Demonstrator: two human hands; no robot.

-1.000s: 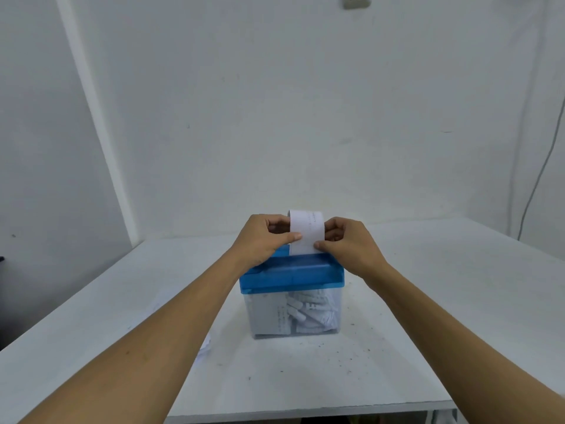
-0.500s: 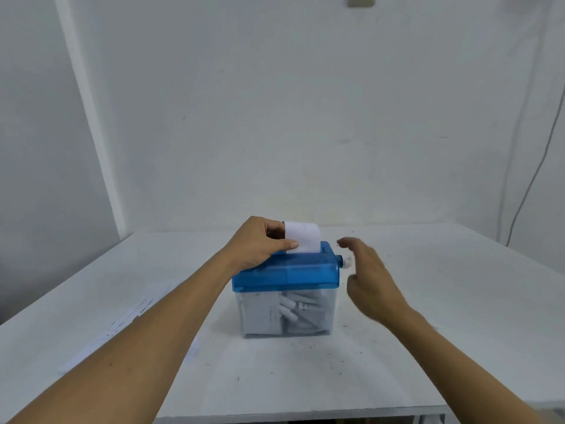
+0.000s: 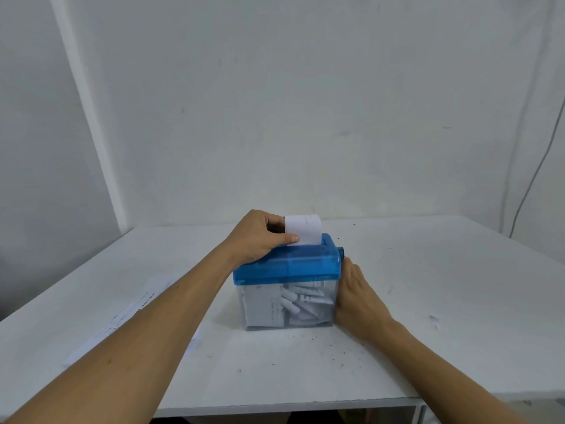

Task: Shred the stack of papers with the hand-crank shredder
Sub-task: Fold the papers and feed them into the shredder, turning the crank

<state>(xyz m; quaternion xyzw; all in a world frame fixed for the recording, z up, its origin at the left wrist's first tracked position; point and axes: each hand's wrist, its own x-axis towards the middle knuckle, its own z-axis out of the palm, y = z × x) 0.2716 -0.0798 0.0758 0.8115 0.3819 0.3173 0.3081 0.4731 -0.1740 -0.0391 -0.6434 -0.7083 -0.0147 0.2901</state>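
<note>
Up at the slot, left hand (image 3: 256, 237) pinching the paper slip (image 3: 305, 231) upright between thumb and fingers, right hand (image 3: 356, 298) tucked against the right side of the shredder (image 3: 287, 266), its fingers hidden so can't tell, paper stack (image 3: 143, 296) flat on the table (image 3: 443, 301), off left.

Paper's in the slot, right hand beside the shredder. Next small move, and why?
Probably turn the crank with the right hand: the paper stands in the slot of the shredder, pinched by the left hand, most of it sticking out. Whether the right hand grips the handle is hidden.
</note>
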